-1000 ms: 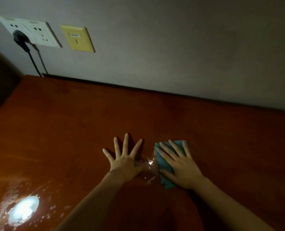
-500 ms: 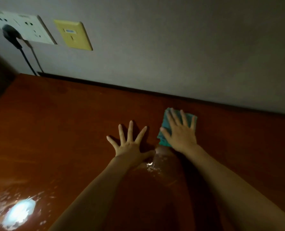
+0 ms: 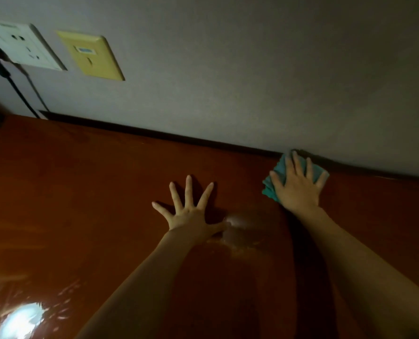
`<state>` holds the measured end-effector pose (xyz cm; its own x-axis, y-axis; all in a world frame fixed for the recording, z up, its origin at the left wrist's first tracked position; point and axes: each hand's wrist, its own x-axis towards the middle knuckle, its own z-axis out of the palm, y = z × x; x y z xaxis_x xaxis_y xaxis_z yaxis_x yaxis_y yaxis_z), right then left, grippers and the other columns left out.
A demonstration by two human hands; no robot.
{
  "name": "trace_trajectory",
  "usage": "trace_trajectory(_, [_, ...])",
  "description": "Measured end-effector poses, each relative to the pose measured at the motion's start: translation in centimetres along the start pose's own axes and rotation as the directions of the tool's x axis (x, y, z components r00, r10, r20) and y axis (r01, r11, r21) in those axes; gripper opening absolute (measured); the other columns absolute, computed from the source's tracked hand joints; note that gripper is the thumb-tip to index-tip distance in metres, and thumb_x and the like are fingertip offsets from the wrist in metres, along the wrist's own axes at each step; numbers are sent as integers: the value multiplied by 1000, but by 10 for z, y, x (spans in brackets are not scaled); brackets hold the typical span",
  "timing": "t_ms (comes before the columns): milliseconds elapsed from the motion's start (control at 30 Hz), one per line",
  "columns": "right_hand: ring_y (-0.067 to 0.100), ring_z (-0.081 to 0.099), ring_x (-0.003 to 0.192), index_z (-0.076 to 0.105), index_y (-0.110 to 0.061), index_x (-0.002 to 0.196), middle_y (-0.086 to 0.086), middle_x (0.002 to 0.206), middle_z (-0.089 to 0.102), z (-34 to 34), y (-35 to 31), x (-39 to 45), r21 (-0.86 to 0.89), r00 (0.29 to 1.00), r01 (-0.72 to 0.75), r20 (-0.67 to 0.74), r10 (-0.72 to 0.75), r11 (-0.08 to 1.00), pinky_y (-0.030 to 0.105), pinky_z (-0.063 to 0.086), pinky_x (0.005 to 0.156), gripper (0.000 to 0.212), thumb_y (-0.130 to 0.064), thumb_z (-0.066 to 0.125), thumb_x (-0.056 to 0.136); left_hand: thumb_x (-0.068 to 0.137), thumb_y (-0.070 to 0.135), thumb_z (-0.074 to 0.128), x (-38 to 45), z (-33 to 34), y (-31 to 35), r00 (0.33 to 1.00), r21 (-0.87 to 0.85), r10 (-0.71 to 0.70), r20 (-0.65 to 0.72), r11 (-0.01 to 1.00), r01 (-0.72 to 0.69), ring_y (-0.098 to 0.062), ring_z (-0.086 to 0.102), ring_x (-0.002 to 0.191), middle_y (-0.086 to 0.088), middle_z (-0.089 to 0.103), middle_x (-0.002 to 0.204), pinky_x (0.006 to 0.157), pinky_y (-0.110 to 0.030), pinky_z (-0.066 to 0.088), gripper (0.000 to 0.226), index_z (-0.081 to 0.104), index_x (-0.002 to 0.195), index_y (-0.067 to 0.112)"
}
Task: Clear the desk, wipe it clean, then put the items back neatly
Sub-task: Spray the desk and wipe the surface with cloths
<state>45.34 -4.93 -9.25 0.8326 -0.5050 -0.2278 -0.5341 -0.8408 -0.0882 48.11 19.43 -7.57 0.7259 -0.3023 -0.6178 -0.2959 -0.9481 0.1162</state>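
Observation:
The glossy red-brown desk [image 3: 81,204] fills the lower view and shows wet streaks. My right hand [image 3: 298,185] lies flat with straight fingers on a folded teal cloth [image 3: 268,185], pressing it to the desk right at the back edge by the wall. The hand hides most of the cloth. My left hand [image 3: 191,211] rests flat on the bare desk with its fingers spread wide, left of the cloth and nearer to me.
A grey wall [image 3: 252,81] rises behind the desk. On it at the upper left are a white socket plate [image 3: 25,45] with a black plug and cable [image 3: 17,94] and a yellow plate [image 3: 91,57]. A lamp's glare [image 3: 22,316] shines at the lower left.
My right hand has pushed the teal cloth away from me and to the right, up to the wall edge. My left hand has stayed flat on the desk.

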Motion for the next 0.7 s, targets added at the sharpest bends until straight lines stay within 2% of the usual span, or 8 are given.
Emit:
trace_trajectory(133, [22, -11, 146, -6, -28, 151, -9, 159, -8, 5, -55, 3, -48, 977, 214, -3, -214, 976, 55, -12, 112, 69, -61, 16, 95, 68, 85, 42, 4, -3, 1, 1000, 2, 3, 14, 1000, -3, -41, -40, 130, -3, -47, 143, 96, -77, -11, 105, -31, 135, 50])
trace_trajectory(233, [22, -8, 147, -8, -32, 150, -11, 158, -9, 15, -58, -28, -67, 909, 417, 20, -417, 906, 52, -18, 108, 71, -66, 13, 92, 68, 85, 43, 3, -4, 0, 1000, -32, 10, 8, 999, -10, -40, -40, 131, 0, -47, 144, 96, -75, -13, 103, -29, 136, 52])
trace_trajectory(300, [25, 8, 147, 5, -29, 151, -7, 158, 9, 19, -32, -52, -95, 837, 547, 32, -547, 832, 58, -5, 111, 72, -67, 15, 91, 69, 85, 42, 3, -4, 0, 1000, -32, 9, 6, 999, -8, -39, -40, 131, 0, -47, 143, 97, -75, -13, 103, -28, 136, 53])
trace_trajectory(367, [25, 20, 144, 19, -28, 149, -6, 155, 25, 19, 8, -64, -97, 809, 588, 58, -585, 803, 60, 8, 112, 68, -67, 17, 93, 68, 86, 41, 4, -4, 0, 1000, -25, 0, 9, 1000, 1, -39, -40, 131, 1, -50, 139, 97, -75, -12, 103, -30, 135, 53])
trace_trajectory(467, [23, 18, 144, 24, -26, 149, -5, 154, 26, 7, 65, -60, -120, 883, 469, 61, -465, 875, 58, 7, 113, 73, -69, 8, 92, 66, 88, 38, 5, -3, 2, 1000, -4, -8, 2, 1000, 8, -40, -41, 130, 1, -54, 132, 96, -76, -12, 104, -34, 131, 52])
trace_trajectory(533, [19, 3, 146, 6, -29, 150, -10, 157, 7, 2, 82, -42, -101, 951, 306, 5, -308, 947, 55, -3, 113, 79, -74, 2, 85, 65, 89, 37, 5, -2, 2, 1000, 3, -8, -14, 1000, 8, -40, -40, 130, 1, -54, 132, 96, -76, -11, 103, -37, 127, 52])
trace_trajectory(633, [20, -8, 147, -4, -32, 151, -11, 159, -5, -2, 63, -10, -11, 997, 70, -10, -70, 997, 54, -9, 113, 74, -69, 12, 89, 65, 89, 36, 7, -1, 4, 999, 14, -21, -27, 1000, 21, -41, -40, 130, 0, -54, 132, 97, -76, -10, 102, -40, 123, 52])
trace_trajectory(700, [21, -8, 147, -1, -30, 152, -9, 160, -4, -5, 36, 5, 38, 999, 36, -7, -36, 999, 55, -8, 113, 69, -62, 20, 95, 65, 89, 36, 9, -1, 7, 999, 19, -31, -32, 999, 31, -43, -39, 130, -1, -54, 131, 98, -76, -9, 103, -42, 121, 51])
